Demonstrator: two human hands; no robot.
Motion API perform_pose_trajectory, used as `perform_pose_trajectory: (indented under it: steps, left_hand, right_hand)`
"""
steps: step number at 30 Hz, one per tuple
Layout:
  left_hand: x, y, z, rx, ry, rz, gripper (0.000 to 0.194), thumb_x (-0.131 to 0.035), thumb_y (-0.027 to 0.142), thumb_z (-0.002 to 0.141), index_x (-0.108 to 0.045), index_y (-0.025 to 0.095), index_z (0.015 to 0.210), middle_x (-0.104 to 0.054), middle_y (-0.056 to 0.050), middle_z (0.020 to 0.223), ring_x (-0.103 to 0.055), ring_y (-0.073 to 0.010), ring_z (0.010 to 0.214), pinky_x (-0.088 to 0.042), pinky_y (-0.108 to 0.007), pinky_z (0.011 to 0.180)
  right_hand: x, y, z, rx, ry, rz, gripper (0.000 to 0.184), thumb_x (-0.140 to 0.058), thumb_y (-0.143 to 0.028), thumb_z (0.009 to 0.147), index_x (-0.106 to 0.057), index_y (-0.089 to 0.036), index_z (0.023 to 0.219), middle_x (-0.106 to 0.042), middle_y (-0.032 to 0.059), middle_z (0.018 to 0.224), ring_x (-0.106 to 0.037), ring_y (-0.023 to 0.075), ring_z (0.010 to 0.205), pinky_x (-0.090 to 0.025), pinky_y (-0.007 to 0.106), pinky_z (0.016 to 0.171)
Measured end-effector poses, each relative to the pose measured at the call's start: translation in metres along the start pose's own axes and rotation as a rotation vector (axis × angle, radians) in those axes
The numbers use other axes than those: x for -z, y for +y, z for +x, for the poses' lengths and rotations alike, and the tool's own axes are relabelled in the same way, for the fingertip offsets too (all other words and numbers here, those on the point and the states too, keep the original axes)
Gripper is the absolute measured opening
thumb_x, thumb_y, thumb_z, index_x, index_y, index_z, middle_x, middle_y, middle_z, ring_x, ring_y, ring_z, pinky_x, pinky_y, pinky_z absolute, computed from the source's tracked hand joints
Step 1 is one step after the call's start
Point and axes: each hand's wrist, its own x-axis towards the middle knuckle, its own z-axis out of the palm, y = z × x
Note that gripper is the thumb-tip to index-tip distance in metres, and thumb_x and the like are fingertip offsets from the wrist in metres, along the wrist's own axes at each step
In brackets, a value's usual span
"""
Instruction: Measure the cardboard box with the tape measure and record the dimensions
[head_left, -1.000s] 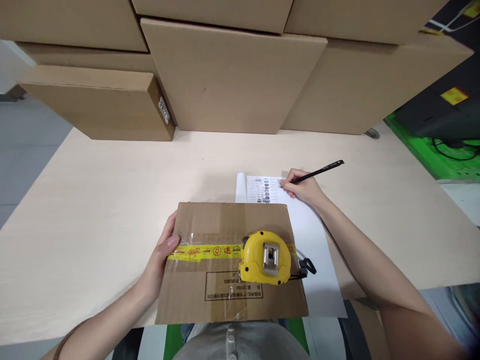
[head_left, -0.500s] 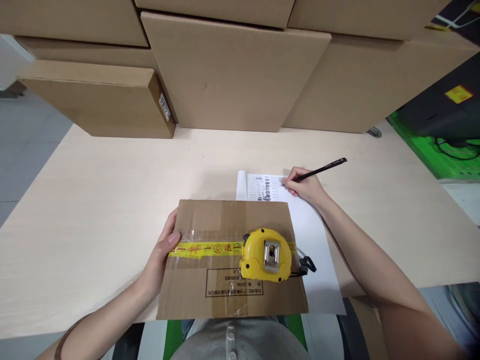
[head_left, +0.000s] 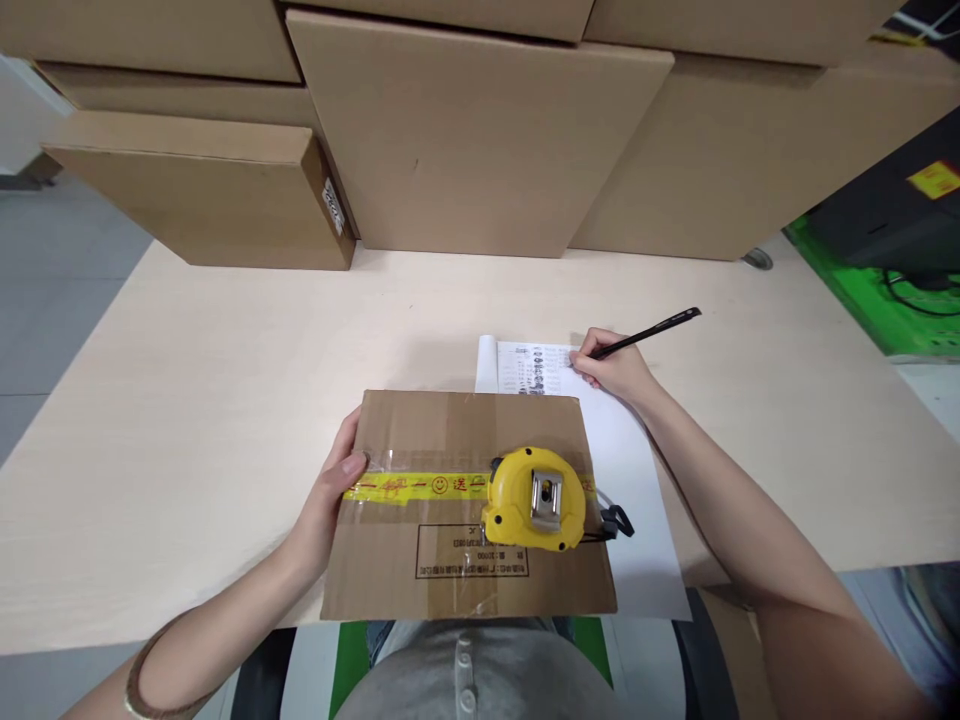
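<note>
My left hand [head_left: 334, 490] grips the left side of a brown cardboard box [head_left: 375, 585], thumb on top and the other fingers mostly hidden behind its edge. Yellow printed tape [head_left: 420, 487] runs across the box, above a black printed label frame. On the box's right half lies a yellow tape measure [head_left: 517, 500] with a metal clip and a black wrist strap. In my right hand [head_left: 611, 368] is a black pen [head_left: 660, 327], its tip end at a white paper sheet [head_left: 626, 470] with handwritten lines. The box covers part of that sheet.
Large cardboard boxes [head_left: 472, 140] stand stacked along the back of the pale table [head_left: 187, 430]. A flatter carton [head_left: 210, 205] with a white label sits at the back left. At the right are a black device [head_left: 877, 225] and a green surface [head_left: 840, 300].
The whole view has shifted slightly, so the box, tape measure and hands appear a little higher. Both hands keep their holds, and the pen stays at the sheet's written part.
</note>
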Motion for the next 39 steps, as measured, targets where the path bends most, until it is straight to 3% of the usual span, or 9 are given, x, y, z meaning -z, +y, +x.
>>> perform_pose_trajectory:
  steps: [14,19,24,27,31,33,35,37,39]
  left_hand:
    - [-0.003,0.001,0.003,-0.002,0.009,-0.002,0.066,-0.074,0.051,0.079,-0.060,0.028,0.139,-0.066,-0.006,0.143,-0.065,-0.0405,0.126,-0.059,-0.046,0.097]
    - [-0.003,0.000,0.002,-0.049,-0.024,-0.001,0.066,-0.073,0.051,0.080,-0.061,0.027,0.141,-0.064,-0.006,0.148,-0.059,-0.0424,0.135,-0.057,-0.047,0.101]
    - [-0.004,-0.007,0.004,-0.152,-0.004,0.011,0.061,-0.065,0.047,0.090,-0.054,0.038,0.149,-0.046,0.006,0.167,-0.033,-0.0320,0.159,-0.035,-0.042,0.127]
    - [-0.002,-0.012,0.010,-0.286,-0.017,0.060,0.064,-0.065,0.044,0.091,-0.049,0.044,0.153,-0.037,0.011,0.173,-0.018,-0.0251,0.165,-0.022,-0.039,0.133]
    - [0.003,-0.012,0.018,-0.433,-0.054,0.177,0.056,-0.063,0.045,0.090,-0.060,0.038,0.146,-0.043,0.005,0.169,-0.021,-0.0279,0.164,-0.021,-0.042,0.133]
    - [0.003,-0.009,0.019,-0.457,-0.048,0.235,0.051,-0.062,0.047,0.090,-0.065,0.036,0.139,-0.047,0.002,0.167,-0.026,-0.0327,0.162,-0.023,-0.047,0.132]
    - [0.003,-0.005,0.019,-0.477,-0.052,0.283,0.047,-0.061,0.047,0.090,-0.069,0.034,0.134,-0.049,0.000,0.164,-0.027,-0.0349,0.161,-0.022,-0.050,0.132]
    - [0.002,-0.002,0.018,-0.493,-0.083,0.309,0.043,-0.058,0.045,0.090,-0.072,0.034,0.129,-0.052,-0.001,0.162,-0.026,-0.0342,0.161,-0.018,-0.050,0.133]
    - [0.001,-0.001,0.019,-0.492,-0.127,0.305,0.038,-0.056,0.043,0.091,-0.073,0.035,0.124,-0.054,0.000,0.159,-0.026,-0.0332,0.161,-0.017,-0.050,0.132]
  right_hand:
    - [-0.001,-0.008,0.000,-0.022,-0.004,-0.102,0.030,-0.071,-0.023,0.065,-0.042,-0.026,0.060,-0.050,-0.0059,0.043,-0.041,0.0092,0.036,-0.029,0.024,0.040]
    - [0.006,-0.020,-0.006,-0.108,-0.027,-0.264,0.026,-0.066,-0.033,0.075,-0.046,-0.026,0.060,-0.051,-0.0034,0.043,-0.043,0.0117,0.039,-0.033,0.028,0.043]
    - [0.010,-0.029,-0.021,-0.177,-0.027,-0.586,0.043,-0.072,-0.038,0.077,-0.047,-0.025,0.044,-0.050,0.0029,0.042,-0.049,0.0184,0.049,-0.030,0.033,0.051]
    - [0.007,-0.033,-0.026,-0.198,-0.027,-0.738,0.047,-0.075,-0.042,0.077,-0.048,-0.025,0.042,-0.047,0.0036,0.043,-0.050,0.0207,0.052,-0.029,0.033,0.055]
    - [0.002,-0.054,-0.036,-0.204,0.032,-0.863,0.044,-0.069,-0.048,0.084,-0.054,-0.024,0.051,-0.049,0.0056,0.049,-0.053,0.0241,0.057,-0.034,0.036,0.059]
    - [-0.001,-0.076,-0.052,-0.119,0.110,-0.867,0.041,-0.058,-0.055,0.093,-0.064,-0.023,0.068,-0.059,0.0087,0.061,-0.058,0.0273,0.065,-0.040,0.040,0.063]
    - [-0.004,-0.102,-0.075,0.068,0.128,-0.809,0.051,-0.040,-0.061,0.102,-0.073,-0.022,0.096,-0.070,0.0130,0.087,-0.065,0.0304,0.080,-0.049,0.045,0.074]
    - [-0.011,-0.125,-0.101,0.318,-0.023,-0.736,0.065,-0.029,-0.068,0.103,-0.072,-0.024,0.125,-0.072,0.0171,0.114,-0.067,0.0364,0.104,-0.052,0.055,0.089]
    - [-0.018,-0.140,-0.122,0.527,-0.180,-0.705,0.066,-0.041,-0.073,0.098,-0.066,-0.028,0.140,-0.067,0.0188,0.136,-0.062,0.0453,0.124,-0.048,0.068,0.101]
